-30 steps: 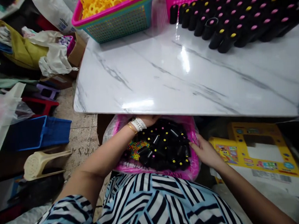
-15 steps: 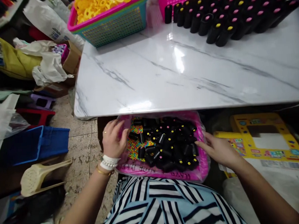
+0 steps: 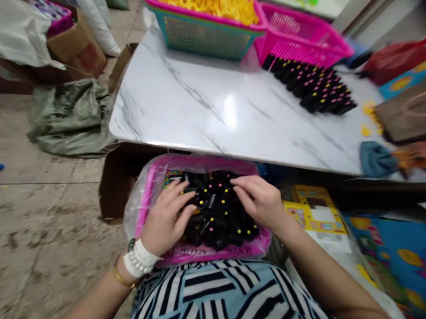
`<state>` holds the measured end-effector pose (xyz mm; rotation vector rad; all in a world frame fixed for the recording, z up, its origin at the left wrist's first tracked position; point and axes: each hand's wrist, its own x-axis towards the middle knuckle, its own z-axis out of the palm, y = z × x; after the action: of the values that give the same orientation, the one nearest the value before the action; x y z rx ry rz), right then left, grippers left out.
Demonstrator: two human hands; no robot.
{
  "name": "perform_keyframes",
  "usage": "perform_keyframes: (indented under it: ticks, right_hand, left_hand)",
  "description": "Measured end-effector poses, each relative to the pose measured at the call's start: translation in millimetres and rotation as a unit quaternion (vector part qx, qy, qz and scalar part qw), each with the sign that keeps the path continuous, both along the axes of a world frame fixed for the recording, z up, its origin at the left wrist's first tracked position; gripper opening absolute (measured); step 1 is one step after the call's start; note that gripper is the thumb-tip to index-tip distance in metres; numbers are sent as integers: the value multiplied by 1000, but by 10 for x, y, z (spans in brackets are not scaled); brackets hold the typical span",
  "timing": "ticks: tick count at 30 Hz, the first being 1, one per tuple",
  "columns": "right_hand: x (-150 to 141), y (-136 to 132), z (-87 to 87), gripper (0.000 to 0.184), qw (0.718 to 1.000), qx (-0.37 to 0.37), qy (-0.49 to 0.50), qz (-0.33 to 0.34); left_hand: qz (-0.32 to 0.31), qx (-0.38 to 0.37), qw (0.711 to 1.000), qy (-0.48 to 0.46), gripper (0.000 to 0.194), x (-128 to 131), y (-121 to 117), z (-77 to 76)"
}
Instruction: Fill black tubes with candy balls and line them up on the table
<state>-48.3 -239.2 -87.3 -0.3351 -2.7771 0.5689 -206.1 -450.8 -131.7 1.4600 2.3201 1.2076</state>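
A pink tray (image 3: 148, 196) lined with clear plastic rests against my lap, below the table's edge. Small black cylinders (image 3: 219, 211) with yellow or pink dots on their ends lie jumbled in it. Tiny multicoloured beads (image 3: 169, 176) show at its far left corner. My left hand (image 3: 168, 219) reaches over the left side with its fingers spread on the cylinders, gripping none of them. At the right side, my right hand (image 3: 260, 200) has its thumb and fingertips drawn together over the cylinders; what lies between them, if anything, is hidden.
On the white marbled table (image 3: 196, 117) stand many upright black cylinders (image 3: 312, 85), a basket of yellow ring-like pieces (image 3: 206, 38) and a pink basket (image 3: 302, 31). A cardboard box (image 3: 110, 188) is left of the tray. Yellow printed packaging (image 3: 319, 211) lies to the right.
Both hands have moved from the tray's sides inward over the black cylinders. The right fingers have drawn together. My view has turned, so more of the table's right side shows.
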Motion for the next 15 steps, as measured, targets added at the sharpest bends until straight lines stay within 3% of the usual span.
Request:
perform_keyframes:
  ticks: [2,4,7,9,12,15]
  right_hand:
    - [16,165,-97,33,994,15,-16,-109]
    - [55,210,-260,45,985,18,-59,-159]
    - [62,-68,-526,58,985,-22,-78,-151]
    - [-21,-397,-597,64,986,-66,-58,-138]
    - [-256,-799,-463,63,986,-133,-22,-93]
    - [-402,-876,-197,67,986,-165,10,-6]
  left_hand:
    - [-93,26,995,-37,33,-23,214,48]
    - [-172,14,985,-22,40,-78,475,74]
    - [-249,-36,967,44,54,-192,761,31]
    - [-265,-76,958,79,50,-269,771,-36]
    - [-251,-112,954,119,43,-399,541,-76]
    - [-221,-106,960,133,44,-530,288,25]
